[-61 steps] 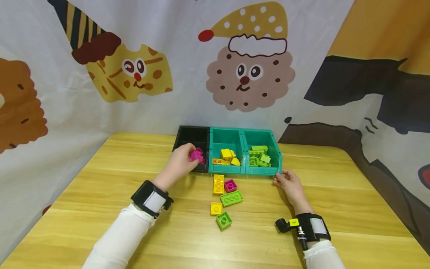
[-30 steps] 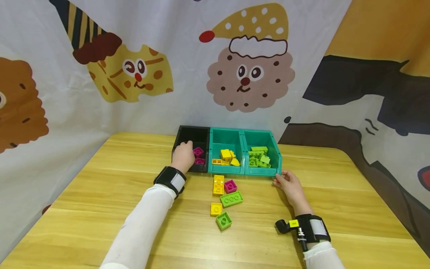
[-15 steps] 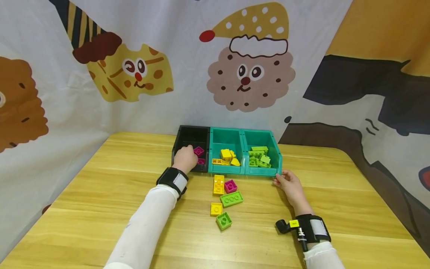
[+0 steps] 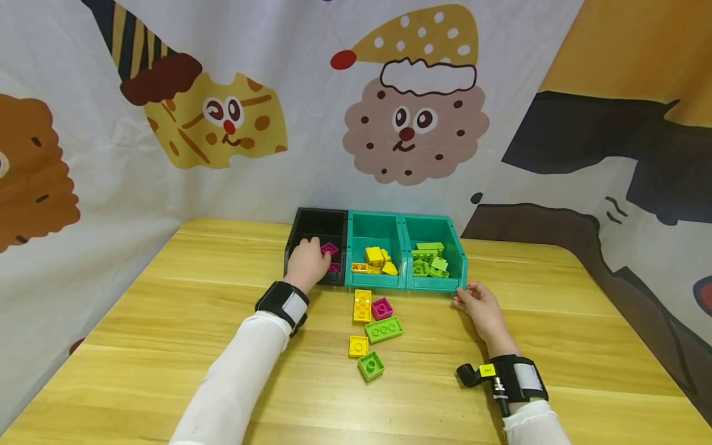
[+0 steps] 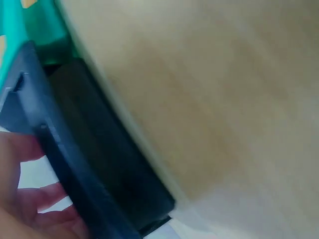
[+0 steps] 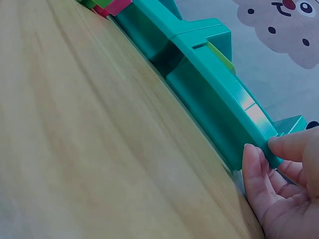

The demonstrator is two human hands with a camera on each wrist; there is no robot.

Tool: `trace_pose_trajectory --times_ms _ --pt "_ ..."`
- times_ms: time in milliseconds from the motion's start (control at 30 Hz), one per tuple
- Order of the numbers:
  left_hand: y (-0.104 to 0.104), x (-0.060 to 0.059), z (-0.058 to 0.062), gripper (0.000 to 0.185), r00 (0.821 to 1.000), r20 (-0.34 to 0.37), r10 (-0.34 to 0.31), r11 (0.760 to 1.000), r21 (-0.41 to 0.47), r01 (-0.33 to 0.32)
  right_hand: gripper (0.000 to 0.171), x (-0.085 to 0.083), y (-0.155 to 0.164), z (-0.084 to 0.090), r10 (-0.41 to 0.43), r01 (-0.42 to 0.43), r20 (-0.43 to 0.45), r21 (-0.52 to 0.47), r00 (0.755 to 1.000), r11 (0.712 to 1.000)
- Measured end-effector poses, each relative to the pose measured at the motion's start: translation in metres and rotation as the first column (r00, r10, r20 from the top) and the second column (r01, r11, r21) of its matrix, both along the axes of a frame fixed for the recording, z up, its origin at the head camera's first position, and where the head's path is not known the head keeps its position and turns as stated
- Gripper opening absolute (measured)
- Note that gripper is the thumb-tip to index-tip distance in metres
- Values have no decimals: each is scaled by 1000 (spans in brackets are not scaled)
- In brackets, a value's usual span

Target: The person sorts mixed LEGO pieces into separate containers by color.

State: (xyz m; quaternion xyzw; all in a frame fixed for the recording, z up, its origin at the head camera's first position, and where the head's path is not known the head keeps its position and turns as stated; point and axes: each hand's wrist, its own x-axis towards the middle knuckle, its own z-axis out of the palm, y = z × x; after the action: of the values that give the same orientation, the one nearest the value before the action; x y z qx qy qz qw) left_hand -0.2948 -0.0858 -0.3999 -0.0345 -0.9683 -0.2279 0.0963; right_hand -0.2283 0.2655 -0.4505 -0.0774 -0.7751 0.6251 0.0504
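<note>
My left hand [image 4: 307, 264] reaches over the front wall of the black bin [image 4: 321, 217], its fingers down inside. Magenta bricks [image 4: 329, 249] lie in the bin right beside that hand. In the left wrist view the black bin's wall [image 5: 75, 149] hides the fingertips, so whether they grip a brick is not visible. My right hand [image 4: 481, 309] pinches the front right corner of the right teal bin [image 4: 436, 283]. In the right wrist view its thumb [image 6: 291, 144] lies on the bin's rim, with fingers below.
Yellow bricks [image 4: 375, 256] sit in the middle teal bin [image 4: 374, 281], green bricks [image 4: 428, 254] in the right one. On the wooden table [image 4: 434, 402] before the bins lie loose bricks: a magenta brick [image 4: 382, 308], yellow and green ones. A printed cloth [image 4: 250, 191] hangs behind.
Two seconds ago my left hand held magenta bricks over the black bin; it then went down into it, and magenta bricks now lie there. Lately it shifted only slightly. The right hand stays put.
</note>
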Motion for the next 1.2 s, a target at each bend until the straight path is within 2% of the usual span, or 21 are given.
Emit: trace_pose_trajectory --times_ms 133,300,500,633,833,1000,1200 --pt "5 7 8 38 997 -73 -1 998 68 6 28 0 0 0 -3 3 1 1 1000 1000" --pt "17 20 17 32 986 -162 -23 988 145 47 27 -1 0 -2 -6 6 6 -6 1000 1000" --pt "26 38 21 25 964 -249 -94 978 158 136 29 -1 0 -2 -1 1 4 -13 1000 1000" --pt "28 55 22 21 945 -280 -168 959 173 222 30 -1 0 0 2 -2 6 -11 1000 1000" --pt "30 81 26 20 928 -267 -259 927 200 316 31 -1 0 -1 -1 1 9 -1 1000 1000" --pt "31 95 28 22 917 -257 -307 919 169 355 31 -1 0 -4 -6 6 -5 -8 1000 1000" --pt "29 107 21 26 924 -124 -362 918 125 376 34 -1 0 -4 4 -4 -27 -18 1000 1000"
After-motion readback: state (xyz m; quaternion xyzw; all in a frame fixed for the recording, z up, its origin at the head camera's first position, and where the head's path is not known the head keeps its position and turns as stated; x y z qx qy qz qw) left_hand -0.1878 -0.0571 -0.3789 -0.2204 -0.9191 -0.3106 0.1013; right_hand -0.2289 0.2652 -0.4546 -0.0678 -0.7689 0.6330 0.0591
